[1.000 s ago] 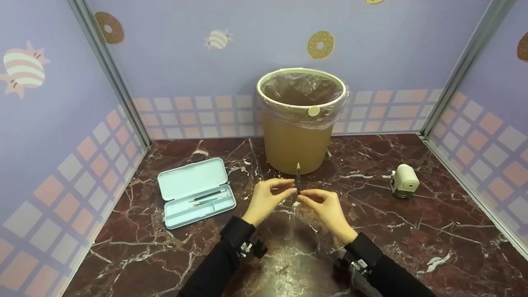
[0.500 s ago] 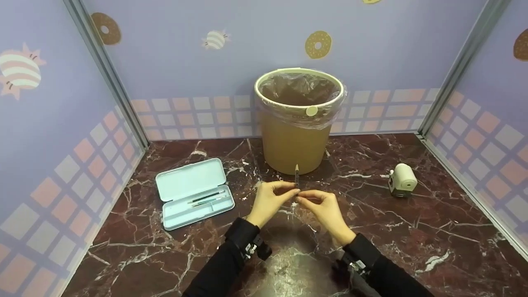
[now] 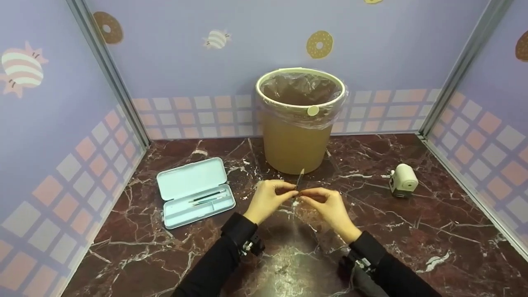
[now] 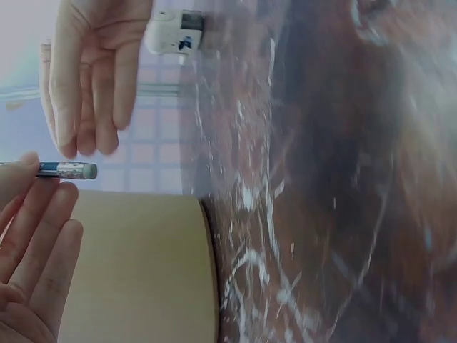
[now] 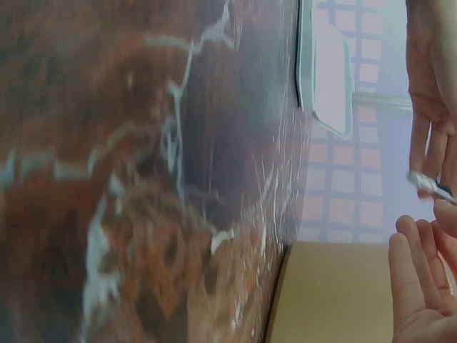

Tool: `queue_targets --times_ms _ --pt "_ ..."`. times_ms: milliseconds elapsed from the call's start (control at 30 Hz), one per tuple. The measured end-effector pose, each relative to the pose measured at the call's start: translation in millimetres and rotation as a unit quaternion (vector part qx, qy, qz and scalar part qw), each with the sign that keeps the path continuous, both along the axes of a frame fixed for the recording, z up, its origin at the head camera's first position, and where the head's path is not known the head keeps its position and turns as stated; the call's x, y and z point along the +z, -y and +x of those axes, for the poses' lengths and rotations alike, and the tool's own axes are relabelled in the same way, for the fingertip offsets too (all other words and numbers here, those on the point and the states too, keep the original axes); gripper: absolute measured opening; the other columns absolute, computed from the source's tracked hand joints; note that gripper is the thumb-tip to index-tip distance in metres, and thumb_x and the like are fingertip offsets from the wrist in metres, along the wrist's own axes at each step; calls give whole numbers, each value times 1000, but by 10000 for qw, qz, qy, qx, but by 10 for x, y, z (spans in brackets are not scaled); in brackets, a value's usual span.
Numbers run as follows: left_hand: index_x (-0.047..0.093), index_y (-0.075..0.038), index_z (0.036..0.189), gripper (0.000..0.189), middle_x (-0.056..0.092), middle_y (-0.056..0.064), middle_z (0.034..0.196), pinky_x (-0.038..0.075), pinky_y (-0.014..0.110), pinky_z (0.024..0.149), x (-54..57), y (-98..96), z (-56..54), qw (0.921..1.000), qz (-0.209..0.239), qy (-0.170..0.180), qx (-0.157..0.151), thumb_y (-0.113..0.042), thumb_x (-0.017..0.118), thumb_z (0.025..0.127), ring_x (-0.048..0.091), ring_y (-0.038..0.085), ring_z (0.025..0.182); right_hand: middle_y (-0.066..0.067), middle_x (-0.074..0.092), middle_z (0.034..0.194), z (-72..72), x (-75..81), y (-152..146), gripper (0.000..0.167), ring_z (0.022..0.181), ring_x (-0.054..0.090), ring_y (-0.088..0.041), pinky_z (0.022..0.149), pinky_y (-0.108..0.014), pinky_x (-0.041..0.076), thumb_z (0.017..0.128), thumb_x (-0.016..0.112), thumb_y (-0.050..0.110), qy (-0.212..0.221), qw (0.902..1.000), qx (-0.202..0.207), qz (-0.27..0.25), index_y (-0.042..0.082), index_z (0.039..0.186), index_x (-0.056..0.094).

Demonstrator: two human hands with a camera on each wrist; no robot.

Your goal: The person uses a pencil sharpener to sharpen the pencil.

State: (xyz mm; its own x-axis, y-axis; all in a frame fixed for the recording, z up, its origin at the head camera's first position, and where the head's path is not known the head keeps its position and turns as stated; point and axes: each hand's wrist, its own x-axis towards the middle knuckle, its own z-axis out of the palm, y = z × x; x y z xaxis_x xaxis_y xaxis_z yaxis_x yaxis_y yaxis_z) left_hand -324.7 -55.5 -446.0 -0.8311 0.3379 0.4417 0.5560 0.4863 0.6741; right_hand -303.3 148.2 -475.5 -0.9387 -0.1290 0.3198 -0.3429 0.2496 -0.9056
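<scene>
Between both hands, above the marble-patterned table [image 3: 255, 264], a short dark pencil [image 3: 300, 179] stands tip-up and leans a little to the right. My left hand [image 3: 266, 202] pinches its lower part with thumb and fingers. From the other side, my right hand [image 3: 330, 210] has thumb and index fingertip on the same lower end. Below the fingertips, the left wrist view shows the metal band and worn eraser [image 4: 90, 171] sticking out. A light blue pencil case [image 3: 192, 181] lies unlatched on the left, holding several pencils [image 3: 208, 196].
A tan bin [image 3: 295, 144] with a clear plastic liner stands behind the hands, against the patterned wall. Off to the right sits a cream sharpener-like device [image 3: 404, 180]. Patterned side panels bound the table at left and right.
The pencil was upright and now tilts to the right, its tip slightly lower. My fingertips have drawn together around its lower end. The case, bin and device stay in place.
</scene>
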Motion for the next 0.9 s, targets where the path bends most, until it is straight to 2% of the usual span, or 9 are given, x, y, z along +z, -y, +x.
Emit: queue_targets --times_ms 100,200,333,467,533,633,800,900 --pt "82 -9 103 18 81 7 101 60 34 85 46 53 -4 9976 -610 -306 -65 -20 79 88 78 20 90 -22 77 109 -17 37 -57 23 91 76 -10 82 -19 60 88 77 5 -102 9998 -28 194 -3 110 76" --pt "82 -10 101 16 81 7 99 61 35 82 91 102 -8 9900 -1267 -612 -109 -18 80 87 77 21 87 -17 78 105 -35 86 -113 21 88 75 -8 81 -21 61 86 79 5 -438 9969 -139 636 1 106 77" --pt "83 -11 99 14 81 5 95 61 38 78 132 149 1 9740 -2060 -940 -110 -17 80 86 76 22 84 -9 77 103 -64 164 -167 21 90 75 -20 81 -27 62 83 81 3 -974 9862 -317 1300 5 104 79" --pt "82 -14 91 7 80 2 87 60 39 71 147 163 18 9499 -2789 -1405 -118 -19 80 86 75 21 77 -8 76 105 -71 241 -201 25 95 75 -26 84 -34 62 82 81 2 -1498 9673 -320 2020 5 107 78" --pt "81 -15 85 5 79 1 83 58 39 67 139 161 27 9353 -3095 -1712 -87 -20 80 85 74 20 73 -7 75 106 -61 273 -209 27 95 74 -24 84 -34 62 82 82 4 -1852 9505 -254 2481 5 108 77" --pt "77 -17 78 8 77 -1 77 54 38 62 111 154 40 9172 -3413 -2055 -10 -21 80 84 72 19 69 -6 74 106 -49 296 -204 29 93 74 -21 82 -33 61 81 83 6 -2475 9166 -82 3140 6 110 77" --pt "72 -15 71 12 74 -1 72 53 36 57 78 124 51 8993 -3673 -2370 110 -16 77 82 70 21 64 -6 74 102 -42 285 -162 25 90 74 -20 77 -34 62 81 83 10 -3439 8541 231 3894 7 105 77" --pt "70 -14 67 15 73 0 69 53 34 52 65 102 47 8879 -3771 -2627 196 -10 74 81 68 20 60 -5 74 98 -42 260 -132 21 88 73 -20 74 -33 61 82 82 15 -3842 8226 308 4180 6 101 77"
